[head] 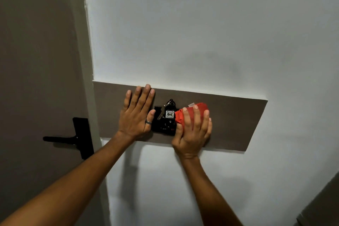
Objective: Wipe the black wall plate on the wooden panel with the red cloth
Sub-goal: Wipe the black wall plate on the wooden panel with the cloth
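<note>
My main worry here is the key tag point(169, 114) marked 406, hanging on its ring at the top of the black wall plate point(163, 124): if I sweep the red cloth point(190, 113) leftward across it, I judge the bunched fabric could snag the ring and yank the keys off, or simply skip the surface beneath them. My right hand point(192, 130) is curled around the cloth, fingers spread over the wad and pressing it against the plate's right edge, just right of frame centre. My left hand point(136, 113) lies flat and open on the wooden panel point(234, 124), holding nothing, thumb touching the plate's left side (it could block the stroke). The plate looks matt black, small, mostly hidden behind tag and hands; whether it is dusty I cannot tell.
</note>
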The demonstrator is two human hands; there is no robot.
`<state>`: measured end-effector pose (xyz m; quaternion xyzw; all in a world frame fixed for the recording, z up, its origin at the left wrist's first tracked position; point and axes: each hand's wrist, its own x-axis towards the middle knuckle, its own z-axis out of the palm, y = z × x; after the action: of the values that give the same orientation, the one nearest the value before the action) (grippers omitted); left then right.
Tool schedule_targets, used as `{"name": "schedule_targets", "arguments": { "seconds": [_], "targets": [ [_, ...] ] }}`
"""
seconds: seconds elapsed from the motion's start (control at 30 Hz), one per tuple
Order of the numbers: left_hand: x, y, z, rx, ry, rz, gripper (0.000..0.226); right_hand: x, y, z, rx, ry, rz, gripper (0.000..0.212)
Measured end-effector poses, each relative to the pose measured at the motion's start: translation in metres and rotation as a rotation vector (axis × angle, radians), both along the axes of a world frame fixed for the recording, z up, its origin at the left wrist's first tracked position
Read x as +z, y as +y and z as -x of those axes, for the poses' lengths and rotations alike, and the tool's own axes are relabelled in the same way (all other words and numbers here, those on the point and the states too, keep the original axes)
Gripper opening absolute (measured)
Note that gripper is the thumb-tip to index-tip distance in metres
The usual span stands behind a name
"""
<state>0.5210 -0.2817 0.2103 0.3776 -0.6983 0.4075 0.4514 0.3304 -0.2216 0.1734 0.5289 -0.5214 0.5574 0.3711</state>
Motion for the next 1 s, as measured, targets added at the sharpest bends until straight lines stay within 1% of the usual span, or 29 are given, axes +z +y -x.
{"name": "schedule_targets", "arguments": {
  "seconds": [0.03,0.07,0.13,0.17,0.23,0.27,0.3,0.33,0.4,0.47,0.53,0.6,0.7,0.77,0.8,0.83,0.87,0.93,0.97,1.0],
  "targets": [
    [-0.003,-0.001,0.0,0.004,0.022,0.003,0.06,-0.006,0.001,-0.01,0.006,-0.074,-0.003,0.046],
    [-0.004,-0.001,0.001,0.013,0.033,0.015,0.06,-0.01,0.003,-0.013,0.018,-0.063,0.002,0.046],
    [-0.007,-0.002,0.0,0.003,0.038,0.025,0.06,-0.009,0.001,0.0,0.038,0.089,0.003,0.046],
    [-0.006,-0.003,-0.001,0.008,0.035,0.037,0.06,-0.005,-0.002,0.007,0.025,0.108,0.002,0.045],
    [0.0,-0.004,0.0,0.025,0.037,0.056,0.06,0.004,-0.003,-0.002,0.017,-0.072,0.003,0.045],
    [-0.007,-0.004,-0.003,0.051,0.082,0.035,0.06,-0.001,-0.003,-0.017,0.044,-0.135,-0.032,0.045],
    [-0.008,-0.003,-0.002,0.047,0.104,0.041,0.059,-0.008,-0.002,-0.026,0.038,-0.153,-0.047,0.046],
    [-0.012,-0.002,0.002,0.036,0.092,0.05,0.059,-0.017,0.002,-0.024,0.035,-0.117,-0.054,0.047],
    [-0.014,-0.002,0.004,0.029,0.079,0.035,0.059,-0.025,0.006,-0.003,0.051,0.038,-0.077,0.048],
    [-0.011,-0.003,0.001,0.028,0.081,0.053,0.059,-0.017,0.007,0.019,-0.019,0.176,-0.046,0.049],
    [-0.007,-0.002,0.002,0.042,0.097,0.051,0.059,-0.001,0.003,0.021,-0.074,0.207,-0.026,0.052],
    [-0.008,-0.001,0.003,0.034,0.104,0.052,0.059,0.007,-0.005,0.017,-0.034,0.172,-0.019,0.054],
    [-0.01,-0.004,0.003,0.011,0.109,0.055,0.06,-0.016,-0.005,0.015,0.02,0.122,-0.037,0.054],
    [-0.012,-0.006,0.001,0.01,0.106,0.058,0.06,-0.042,0.003,0.023,0.025,0.184,-0.041,0.05],
    [-0.012,-0.006,0.001,0.015,0.105,0.064,0.06,-0.047,0.003,0.031,0.023,0.23,-0.038,0.048],
    [-0.011,-0.006,0.002,0.018,0.105,0.068,0.06,-0.046,0.002,0.037,0.028,0.226,-0.036,0.047],
    [-0.011,-0.006,0.002,0.021,0.107,0.066,0.06,-0.041,-0.001,0.036,0.031,0.148,-0.036,0.047],
    [-0.011,-0.005,0.002,0.015,0.107,0.063,0.06,-0.026,-0.003,0.015,0.021,-0.121,-0.02,0.05],
    [-0.012,-0.006,0.002,0.013,0.106,0.063,0.06,-0.021,-0.004,0.002,0.019,-0.176,-0.019,0.051],
    [-0.013,-0.005,0.003,0.009,0.11,0.061,0.06,-0.019,-0.003,-0.005,0.025,-0.127,-0.015,0.051]
  ]
}}
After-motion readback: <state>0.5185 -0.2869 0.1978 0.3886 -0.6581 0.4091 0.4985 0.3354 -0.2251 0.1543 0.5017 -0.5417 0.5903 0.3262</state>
